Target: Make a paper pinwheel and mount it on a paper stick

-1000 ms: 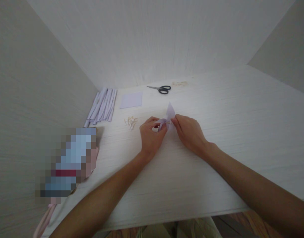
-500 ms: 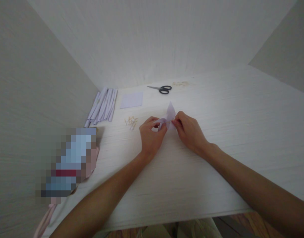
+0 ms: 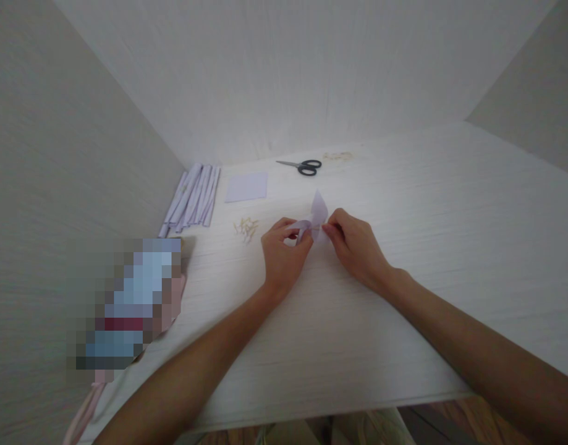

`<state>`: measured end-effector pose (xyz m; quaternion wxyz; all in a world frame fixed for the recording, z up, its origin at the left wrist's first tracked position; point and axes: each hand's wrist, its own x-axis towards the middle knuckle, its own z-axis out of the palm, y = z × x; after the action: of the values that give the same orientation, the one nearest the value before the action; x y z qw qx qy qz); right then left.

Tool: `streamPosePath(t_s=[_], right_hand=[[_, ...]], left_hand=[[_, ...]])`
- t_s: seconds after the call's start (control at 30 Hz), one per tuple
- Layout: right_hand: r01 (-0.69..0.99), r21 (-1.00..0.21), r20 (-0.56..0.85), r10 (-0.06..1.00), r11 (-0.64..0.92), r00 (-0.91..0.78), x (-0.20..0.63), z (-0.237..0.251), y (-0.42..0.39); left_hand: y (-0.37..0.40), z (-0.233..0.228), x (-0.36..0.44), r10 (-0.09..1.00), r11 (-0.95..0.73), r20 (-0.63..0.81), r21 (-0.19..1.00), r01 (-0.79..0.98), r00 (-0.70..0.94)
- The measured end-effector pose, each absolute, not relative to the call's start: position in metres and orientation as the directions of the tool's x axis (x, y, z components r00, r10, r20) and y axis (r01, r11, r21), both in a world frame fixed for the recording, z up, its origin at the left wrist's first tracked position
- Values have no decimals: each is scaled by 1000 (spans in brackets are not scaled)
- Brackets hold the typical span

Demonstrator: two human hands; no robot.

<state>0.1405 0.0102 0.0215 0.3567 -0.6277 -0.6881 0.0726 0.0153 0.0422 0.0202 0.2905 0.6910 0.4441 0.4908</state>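
both hands pinch one small folded piece of pale lilac paper (image 3: 317, 213) over the white wooden table (image 3: 427, 259): left hand (image 3: 282, 256) and right hand (image 3: 355, 250) fingers closed on it. many rolled lilac paper sticks (image 3: 193, 196) lie finished; a flat lilac sheet (image 3: 246, 186) waits.

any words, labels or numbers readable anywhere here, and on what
None can be read.
Scissors: no print shows.
Paper square, paper rolls and the folded paper pinched by the left hand and right hand: blank.
Pixelated object: blurred out.
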Motion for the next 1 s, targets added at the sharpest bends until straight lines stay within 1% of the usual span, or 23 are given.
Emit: streamPosePath(t_s=[0.47,0.83,1.0], right_hand=[[810,-553,392,919,195,46,140,21,10],[802,-567,398,915,188,67,141,20,12],[784,-583,415,908,213,61,143,17,13]], left_hand=[[42,20,15,899,-437,418,846,305,129],[43,21,14,910,-413,382,862,292,161],[42,22,14,915,-402,367,862,310,167]])
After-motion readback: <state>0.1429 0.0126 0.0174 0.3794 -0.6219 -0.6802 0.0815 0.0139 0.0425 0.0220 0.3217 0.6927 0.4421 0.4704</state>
